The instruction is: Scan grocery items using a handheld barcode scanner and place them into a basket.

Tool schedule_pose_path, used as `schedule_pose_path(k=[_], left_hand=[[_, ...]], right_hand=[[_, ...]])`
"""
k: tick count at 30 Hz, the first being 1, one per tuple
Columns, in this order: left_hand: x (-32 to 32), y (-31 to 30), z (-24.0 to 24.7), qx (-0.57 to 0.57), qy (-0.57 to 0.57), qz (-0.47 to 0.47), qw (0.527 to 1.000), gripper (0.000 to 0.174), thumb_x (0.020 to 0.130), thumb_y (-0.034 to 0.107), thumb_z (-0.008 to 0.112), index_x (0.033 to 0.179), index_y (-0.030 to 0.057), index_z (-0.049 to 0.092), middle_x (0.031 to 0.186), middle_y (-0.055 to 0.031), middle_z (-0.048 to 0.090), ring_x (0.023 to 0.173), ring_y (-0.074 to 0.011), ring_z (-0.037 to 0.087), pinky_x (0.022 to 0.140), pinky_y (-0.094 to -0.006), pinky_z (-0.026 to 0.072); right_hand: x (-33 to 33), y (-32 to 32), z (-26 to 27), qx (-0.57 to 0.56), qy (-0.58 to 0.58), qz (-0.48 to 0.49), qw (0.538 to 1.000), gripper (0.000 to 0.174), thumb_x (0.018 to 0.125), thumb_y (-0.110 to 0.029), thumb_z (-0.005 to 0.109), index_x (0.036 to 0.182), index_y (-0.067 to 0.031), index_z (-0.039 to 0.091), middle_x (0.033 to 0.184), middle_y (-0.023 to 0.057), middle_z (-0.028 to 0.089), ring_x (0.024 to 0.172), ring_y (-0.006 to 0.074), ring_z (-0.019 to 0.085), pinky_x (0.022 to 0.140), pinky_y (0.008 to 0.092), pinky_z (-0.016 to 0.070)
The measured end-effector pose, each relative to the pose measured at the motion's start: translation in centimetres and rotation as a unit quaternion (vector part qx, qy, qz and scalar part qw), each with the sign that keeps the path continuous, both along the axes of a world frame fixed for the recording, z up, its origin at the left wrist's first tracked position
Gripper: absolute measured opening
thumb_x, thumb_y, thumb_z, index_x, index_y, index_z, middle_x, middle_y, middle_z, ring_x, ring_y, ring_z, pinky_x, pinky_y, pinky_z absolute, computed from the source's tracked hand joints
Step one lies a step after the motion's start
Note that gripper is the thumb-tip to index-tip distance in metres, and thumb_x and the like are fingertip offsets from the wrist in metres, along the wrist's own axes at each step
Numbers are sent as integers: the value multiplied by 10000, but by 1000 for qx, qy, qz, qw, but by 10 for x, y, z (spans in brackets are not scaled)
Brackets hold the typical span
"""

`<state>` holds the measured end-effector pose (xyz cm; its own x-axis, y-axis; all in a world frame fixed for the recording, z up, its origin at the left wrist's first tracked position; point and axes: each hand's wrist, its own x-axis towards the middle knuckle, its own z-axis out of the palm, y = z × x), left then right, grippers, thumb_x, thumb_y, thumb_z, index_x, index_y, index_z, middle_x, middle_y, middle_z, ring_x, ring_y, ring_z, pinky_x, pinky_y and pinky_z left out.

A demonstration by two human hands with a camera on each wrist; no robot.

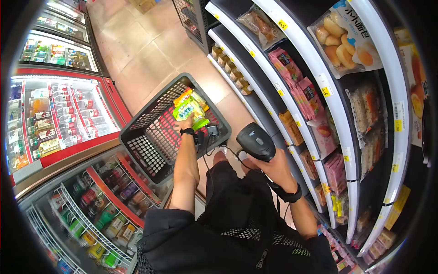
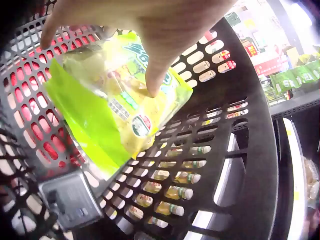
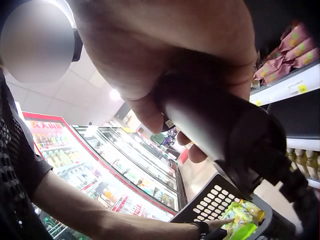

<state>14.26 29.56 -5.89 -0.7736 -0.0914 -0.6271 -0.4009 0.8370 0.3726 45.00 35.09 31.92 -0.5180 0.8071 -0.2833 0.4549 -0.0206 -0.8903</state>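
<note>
My left hand (image 1: 185, 124) reaches down into a dark grey shopping basket (image 1: 150, 107) and grips a green-and-yellow snack bag (image 1: 186, 111). In the left wrist view its thumb lies across the front of the bag (image 2: 120, 95), and the other fingers reach over the top edge. More yellow and orange packaging shows beside the bag in the head view. A black barcode scanner (image 1: 256, 139) is in my right hand (image 1: 278, 171), above and to the right of the basket. The right wrist view shows the fingers curled round the scanner's handle (image 3: 210, 125).
A small dark box-like device (image 1: 212, 130) with a cable sits at the basket's near side. Glass-fronted drink coolers (image 1: 68, 114) stand on the left. Shelves (image 1: 319, 86) of packaged bread and snacks curve along the right, with bottles (image 1: 230, 68) on a lower one.
</note>
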Motion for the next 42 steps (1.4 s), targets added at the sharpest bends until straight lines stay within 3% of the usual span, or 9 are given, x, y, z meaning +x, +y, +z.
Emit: schedule_pose_path(k=[5,7,13,14,17,35,37,38,42], left_hand=[[-18,5,-15,125,3,29,992,1249,510,348,938,1370,-94,147,1206,-295,555,1108,-341,579,1014,-370,419],[-31,6,-8,167,-24,-19,985,998,529,406,914,1255,-85,435,1177,-251,603,1086,-353,593,983,-393,439],[-37,24,-40,211,95,-28,973,888,633,507,812,1217,-82,496,1138,-262,626,1064,-389,601,953,-428,444],[-32,26,-46,180,151,-11,972,556,724,339,805,1086,-49,640,1028,-164,693,909,-256,668,816,-359,500],[-40,12,-43,178,85,-74,978,877,643,508,803,1243,-50,490,1142,-261,625,1074,-386,602,951,-438,445],[-85,14,-60,172,-77,-193,963,782,785,557,618,1114,-150,560,1181,-298,596,1138,-351,577,982,-390,410],[-84,13,-19,195,-112,-108,968,614,879,611,479,676,39,574,519,-24,470,434,-154,428,427,-332,335],[-89,14,-20,159,-143,-106,971,801,881,669,400,912,-92,648,757,-172,654,720,-272,638,628,-392,486],[-100,8,-49,309,-186,-40,932,821,874,750,302,947,22,674,697,-77,629,592,-226,581,510,-374,440]], right_hand=[[5,-4,-9,-50,-30,-2,998,329,760,-98,756,1045,15,637,868,180,694,793,278,689,727,336,514],[5,-4,-13,-40,-26,-11,999,328,758,-102,759,1042,11,640,864,179,695,791,278,690,725,334,512],[1,3,-8,-63,-41,-11,997,285,766,-100,753,1001,26,652,853,157,703,768,206,686,713,307,510],[1,2,-10,-64,-38,-12,997,293,772,-100,750,1014,31,652,887,129,708,791,159,652,741,297,504],[-1,1,-11,-59,-35,-11,998,302,776,-104,749,1026,36,653,917,104,711,814,114,619,770,290,497],[-11,-24,7,-36,-55,-35,997,320,776,-137,749,1029,25,640,900,170,694,817,218,684,746,324,511],[-12,-25,9,-28,-58,-30,997,318,776,-135,746,1029,27,640,904,177,692,832,227,686,754,333,510],[-12,-26,8,-12,-53,-31,998,326,775,-132,744,1038,27,637,907,185,690,846,241,687,760,338,508],[-5,-22,-3,-6,-67,-42,997,335,775,-127,746,1047,32,636,934,197,689,887,275,688,775,330,506]])
